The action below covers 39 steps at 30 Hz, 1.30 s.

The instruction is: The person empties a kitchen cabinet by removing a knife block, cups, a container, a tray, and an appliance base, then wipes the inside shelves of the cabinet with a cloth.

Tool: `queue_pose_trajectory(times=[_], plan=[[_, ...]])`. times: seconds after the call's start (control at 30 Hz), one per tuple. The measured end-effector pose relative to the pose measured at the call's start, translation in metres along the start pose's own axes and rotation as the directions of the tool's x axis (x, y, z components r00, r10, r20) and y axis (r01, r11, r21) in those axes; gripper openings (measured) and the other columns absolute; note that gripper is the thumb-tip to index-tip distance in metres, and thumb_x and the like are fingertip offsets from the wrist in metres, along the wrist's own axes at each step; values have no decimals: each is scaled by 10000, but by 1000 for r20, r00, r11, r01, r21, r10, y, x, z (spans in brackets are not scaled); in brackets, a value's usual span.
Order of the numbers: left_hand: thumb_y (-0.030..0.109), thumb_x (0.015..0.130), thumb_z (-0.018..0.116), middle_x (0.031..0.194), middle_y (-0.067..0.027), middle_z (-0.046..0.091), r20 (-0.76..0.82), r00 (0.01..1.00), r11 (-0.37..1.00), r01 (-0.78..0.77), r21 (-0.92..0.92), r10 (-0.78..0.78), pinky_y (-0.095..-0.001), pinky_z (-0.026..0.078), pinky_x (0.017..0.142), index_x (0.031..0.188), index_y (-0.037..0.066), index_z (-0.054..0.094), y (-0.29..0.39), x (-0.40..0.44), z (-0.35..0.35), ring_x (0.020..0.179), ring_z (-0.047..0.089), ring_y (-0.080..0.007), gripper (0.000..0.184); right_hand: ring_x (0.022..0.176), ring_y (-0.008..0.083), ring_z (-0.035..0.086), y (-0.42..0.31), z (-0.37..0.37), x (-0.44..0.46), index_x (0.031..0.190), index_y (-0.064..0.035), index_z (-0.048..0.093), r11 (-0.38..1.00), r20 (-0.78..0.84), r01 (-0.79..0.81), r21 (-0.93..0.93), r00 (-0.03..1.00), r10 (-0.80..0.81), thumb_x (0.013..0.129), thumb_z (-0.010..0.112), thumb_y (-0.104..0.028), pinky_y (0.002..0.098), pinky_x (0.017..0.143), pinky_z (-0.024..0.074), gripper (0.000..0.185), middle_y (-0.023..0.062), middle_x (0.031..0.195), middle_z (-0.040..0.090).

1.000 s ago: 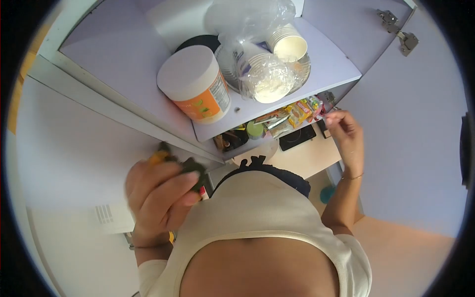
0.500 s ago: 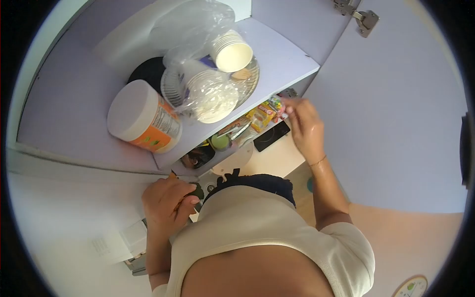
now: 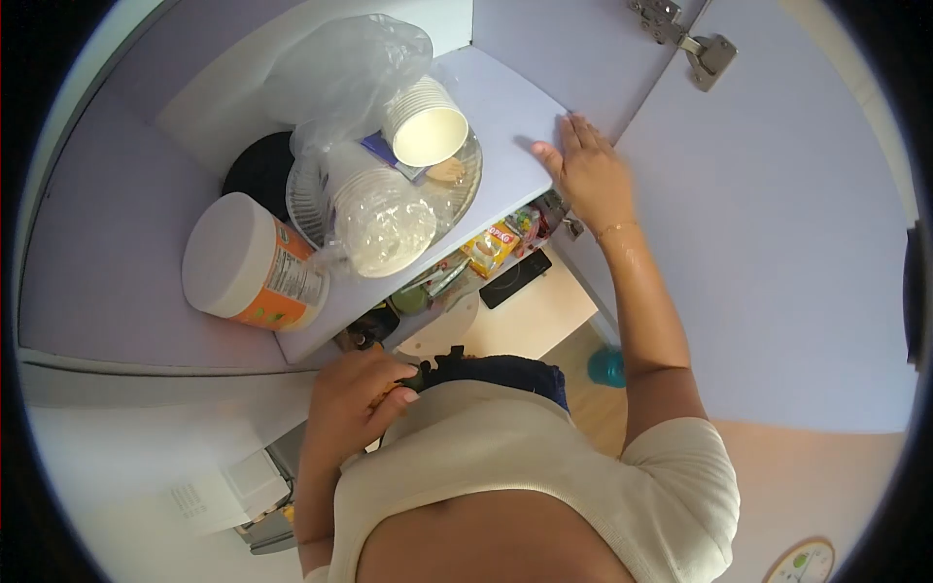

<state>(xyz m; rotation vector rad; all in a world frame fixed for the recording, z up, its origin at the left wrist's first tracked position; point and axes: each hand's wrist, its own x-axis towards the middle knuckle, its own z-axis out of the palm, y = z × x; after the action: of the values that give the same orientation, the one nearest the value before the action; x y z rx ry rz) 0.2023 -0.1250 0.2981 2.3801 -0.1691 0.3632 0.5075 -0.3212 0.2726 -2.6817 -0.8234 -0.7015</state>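
My right hand (image 3: 595,183) lies on the right end of the upper cupboard shelf (image 3: 505,107), fingers stretched out and thumb apart, holding nothing. Lower left, near the cupboard's bottom edge, my left hand (image 3: 355,403) is closed. Bits of dark green and orange show by its fingers, but what it holds is mostly hidden. On the shelf, a stack of paper cups (image 3: 430,134) lies tipped beside a second stack of cups in clear plastic (image 3: 389,228), both over a silvery plate (image 3: 470,185). A white-lidded tub (image 3: 228,255) with an orange label stands to their left.
An open cupboard door (image 3: 777,243) on a metal hinge (image 3: 711,60) fills the right. The lower shelf holds a yellow packet (image 3: 491,250) and other small goods. Below are a black cooktop (image 3: 515,279) on a counter and a teal container (image 3: 607,366).
My right hand has moved up from the packets on the lower shelf onto the upper shelf, its fingers now spread. My left hand stays closed, slightly further right in view.
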Motion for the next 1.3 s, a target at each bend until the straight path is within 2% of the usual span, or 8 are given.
queue_pose_trajectory(times=[0.2, 0.3, 0.67, 0.77, 0.9, 1.1, 1.2, 1.3], plan=[[144, 709, 690, 713, -74, 580, 1, 980, 979, 197, -58, -197, -327, 456, 594, 871, 63, 622, -1, -1, 0, 643, 570, -246, 193, 1223, 384, 399, 3, 3, 2, 1236, 89, 448, 985, 44, -10, 174, 999, 2, 866, 452, -555, 425, 1031, 303, 742, 274, 1295, 431], [141, 753, 667, 745, -82, 579, -237, 930, 960, 272, -72, -282, -312, 454, 607, 898, 48, 622, -4, 2, -7, 634, 562, -237, 178, 1242, 391, 374, 1, 5, 2, 1253, 90, 430, 984, 49, 9, 176, 999, -18, 863, 462, -550, 426, 1050, 275, 750, 283, 1313, 405], [135, 841, 600, 861, -42, 602, 178, 779, 669, 613, -420, -601, -244, 456, 690, 1016, 16, 605, -5, 4, -9, 760, 580, -116, 212, 1242, 362, 386, -20, -18, -7, 1210, 0, 515, 994, -169, 46, 102, 985, -28, 935, 439, -316, 450, 1045, 283, 426, 166, 1304, 465], [191, 834, 622, 828, -60, 603, 48, 960, 952, 281, -125, -277, -271, 463, 649, 997, 41, 608, -14, 9, -3, 702, 596, -142, 222, 1210, 342, 430, -20, -19, -10, 1122, -39, 591, 969, -228, 72, 235, 974, -17, 919, 482, -253, 450, 1028, 312, 314, 139, 1248, 516], [211, 843, 620, 832, -57, 611, 56, 950, 937, 313, -152, -308, -283, 458, 670, 1002, 42, 608, -14, 15, -2, 749, 590, -123, 232, 1151, 330, 486, -17, -20, -9, 1046, -49, 638, 961, -267, 88, 261, 964, -15, 903, 510, -208, 454, 1006, 341, 249, 120, 1174, 570], [318, 917, 521, 1001, -59, 621, 285, 785, 692, 620, -371, -550, -285, 446, 794, 1080, 48, 582, -31, 14, 3, 899, 582, -144, 321, 1141, 321, 497, -18, -16, -13, 1055, -54, 643, 928, -279, 87, 362, 960, 19, 908, 501, -174, 440, 1005, 349, 238, 108, 1135, 597], [371, 945, 453, 1126, -64, 578, 187, 833, 399, 431, -809, -522, -303, 417, 897, 1193, 51, 504, -53, 3, 23, 1036, 546, -169, 409, 1151, 317, 493, -15, -10, -22, 1077, -57, 637, 936, -258, 81, 342, 966, 11, 913, 491, -160, 428, 1008, 348, 243, 114, 1143, 594], [374, 929, 485, 1177, -66, 535, 164, 536, -73, 186, -980, -828, -351, 374, 990, 1246, 66, 417, -64, 1, 39, 1089, 512, -199, 447, 1175, 307, 477, -16, 2, -34, 1099, -55, 629, 916, -232, 55, 396, 972, 42, 916, 484, -148, 418, 1016, 338, 251, 120, 1173, 580]])
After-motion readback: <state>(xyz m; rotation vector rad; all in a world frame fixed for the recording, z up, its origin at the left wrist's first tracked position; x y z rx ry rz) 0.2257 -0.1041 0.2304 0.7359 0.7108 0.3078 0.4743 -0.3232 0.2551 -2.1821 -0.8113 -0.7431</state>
